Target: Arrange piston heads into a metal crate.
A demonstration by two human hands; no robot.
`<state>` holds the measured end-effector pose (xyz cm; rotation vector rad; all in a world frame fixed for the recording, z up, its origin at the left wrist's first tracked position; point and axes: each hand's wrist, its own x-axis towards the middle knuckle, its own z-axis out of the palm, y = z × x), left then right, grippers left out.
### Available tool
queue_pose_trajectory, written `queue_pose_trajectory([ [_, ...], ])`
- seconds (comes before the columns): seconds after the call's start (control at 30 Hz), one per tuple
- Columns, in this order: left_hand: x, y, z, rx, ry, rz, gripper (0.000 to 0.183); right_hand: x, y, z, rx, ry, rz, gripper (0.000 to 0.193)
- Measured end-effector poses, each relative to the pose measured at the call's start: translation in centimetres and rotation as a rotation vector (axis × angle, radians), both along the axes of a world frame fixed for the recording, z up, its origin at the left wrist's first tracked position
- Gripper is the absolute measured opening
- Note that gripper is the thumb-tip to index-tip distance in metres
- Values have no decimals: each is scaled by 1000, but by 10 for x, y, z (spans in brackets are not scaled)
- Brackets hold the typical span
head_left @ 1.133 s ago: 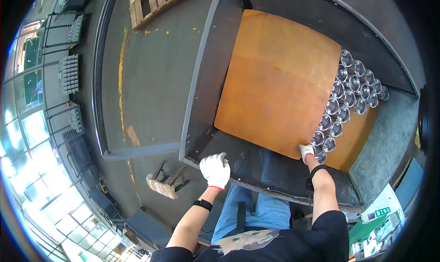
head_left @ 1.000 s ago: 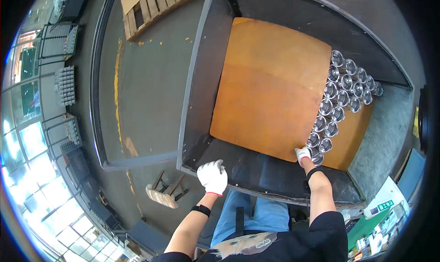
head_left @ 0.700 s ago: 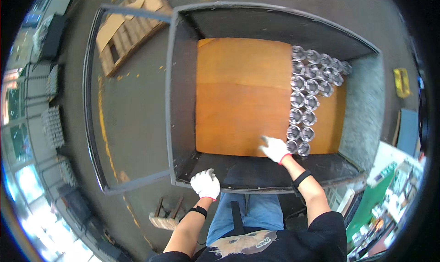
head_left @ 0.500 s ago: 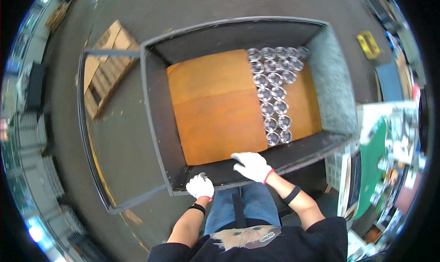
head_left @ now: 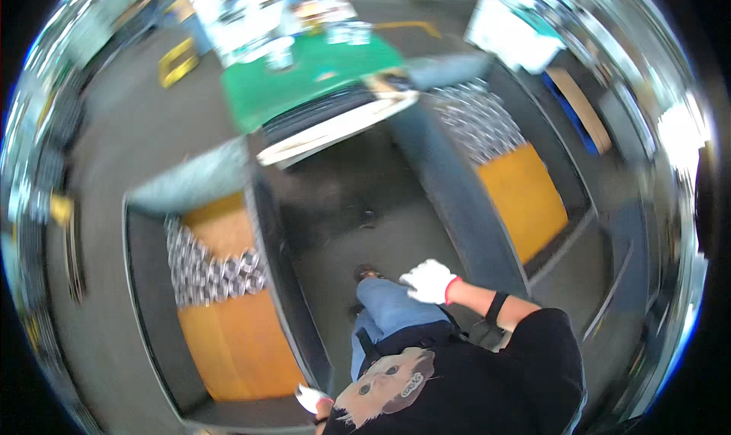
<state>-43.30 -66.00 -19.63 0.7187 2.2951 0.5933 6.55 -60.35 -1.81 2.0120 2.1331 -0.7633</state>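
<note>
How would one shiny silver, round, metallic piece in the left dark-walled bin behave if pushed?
These pieces look glossy, so probably slippery. Their round outlines suggest one might roll if tipped. Packed close, a pushed one would likely nudge neighbours.

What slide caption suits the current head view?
Dark left bin and right bin with shiny metal parts and orange sheets; gloved left hand near the left bin's edge, gloved right hand between the bins.
</note>
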Motion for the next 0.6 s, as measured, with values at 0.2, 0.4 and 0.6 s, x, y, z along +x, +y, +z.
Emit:
queue_pose_trajectory([
  [0.2,67,89,-1,85,84,-356,40,132,-150,1,114,-100,-872,40],
  [0.4,321,204,87,-12,-322,-1094,33,229,-264,-63,180,99,-1640,58],
  [0.6,634,187,129,152,-217,-1839,33,293,-414,-250,507,1085,-2391,64],
])
